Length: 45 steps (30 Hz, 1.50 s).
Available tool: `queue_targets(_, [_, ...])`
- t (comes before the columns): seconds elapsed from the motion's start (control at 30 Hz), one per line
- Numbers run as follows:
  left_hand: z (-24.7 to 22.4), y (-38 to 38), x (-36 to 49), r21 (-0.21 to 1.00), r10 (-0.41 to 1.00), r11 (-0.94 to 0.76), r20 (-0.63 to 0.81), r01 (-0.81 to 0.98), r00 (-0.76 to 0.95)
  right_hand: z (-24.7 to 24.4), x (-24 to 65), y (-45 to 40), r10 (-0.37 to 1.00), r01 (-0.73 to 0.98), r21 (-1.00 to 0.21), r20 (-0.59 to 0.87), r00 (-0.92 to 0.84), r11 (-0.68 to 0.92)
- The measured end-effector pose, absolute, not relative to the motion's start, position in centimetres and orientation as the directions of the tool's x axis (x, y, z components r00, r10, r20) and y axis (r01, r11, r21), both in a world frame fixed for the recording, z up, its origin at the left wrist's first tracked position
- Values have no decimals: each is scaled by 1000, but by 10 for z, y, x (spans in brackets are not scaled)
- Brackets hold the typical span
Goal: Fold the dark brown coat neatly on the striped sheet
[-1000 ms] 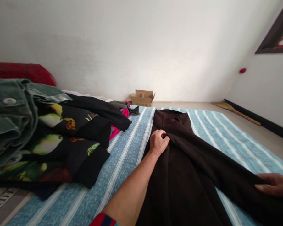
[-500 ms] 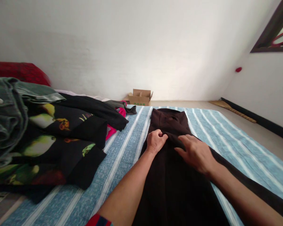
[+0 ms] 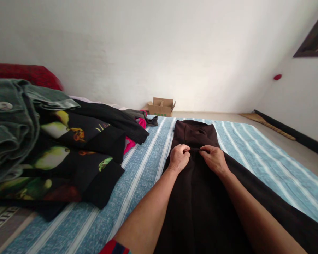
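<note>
The person's left hand [image 3: 179, 157] and right hand [image 3: 214, 160] pinch the dark garment [image 3: 201, 197], whose rumpled end [image 3: 196, 132] just beyond the fingers [image 3: 184, 147] could skew if tugged unevenly.

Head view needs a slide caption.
Left hand and right hand grip a dark brown garment on a blue striped sheet, beside piled clothes.

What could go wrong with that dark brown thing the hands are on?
The left hand and right hand both grip the dark garment, so uneven pulling might wrinkle it. Also, the pile of clothes lies to the left on the striped sheet; a wide swing could perhaps knock it.
</note>
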<state>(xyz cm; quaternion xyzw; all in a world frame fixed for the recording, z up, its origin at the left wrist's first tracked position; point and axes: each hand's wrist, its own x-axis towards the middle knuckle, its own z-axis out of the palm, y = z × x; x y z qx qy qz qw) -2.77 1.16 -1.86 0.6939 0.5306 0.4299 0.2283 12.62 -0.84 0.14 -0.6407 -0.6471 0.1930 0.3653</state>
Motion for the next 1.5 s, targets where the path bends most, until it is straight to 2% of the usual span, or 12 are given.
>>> queue_targets(0.1, [-22, 13, -30, 752, 921, -371, 375, 545, 108, -1, 126, -9, 972, 653, -752, 210, 104, 92])
queue_targets(0.27, [-26, 16, -35, 737, 899, -435, 387, 517, 204, -5, 129, -6, 972, 669, -738, 208, 106, 85])
queue_targets(0.33, [-27, 17, -36, 739, 894, -447, 388, 504, 225, -6, 129, -6, 963, 723, -681, 256, 86, 116])
queue_targets(0.53, [-28, 17, -37, 744, 888, -459, 390, 486, 243, -5, 120, -13, 947, 912, -369, 315, -60, 180])
queue_targets(0.6, [-28, 17, -37, 743, 887, -461, 388, 485, 248, -5, 119, -11, 954, 915, -381, 299, -15, 134])
queue_targets(0.77, [-29, 17, -36, 713, 869, -494, 389, 497, 306, -6, 124, -6, 968, 834, -547, 238, 74, 71])
queue_targets(0.93, [-29, 13, -34, 677, 861, -506, 361, 535, 357, -4, 124, -8, 976, 810, -583, 203, 78, 57])
queue_targets(1.1, [-28, 14, -35, 696, 862, -501, 354, 514, 361, -1, 117, -12, 974, 839, -542, 212, 81, 48])
queue_targets(1.2, [-26, 15, -35, 706, 881, -473, 400, 527, 254, 0, 114, -15, 972, 869, -493, 219, 84, 36])
queue_targets(1.33, [-22, 13, -34, 662, 895, -407, 427, 629, 130, 1, 111, -18, 969, 901, -431, 240, 57, 54])
queue_targets(1.5, [-16, 8, -31, 620, 909, -380, 387, 687, 153, 0, 108, -21, 962, 927, -368, 270, 32, 72])
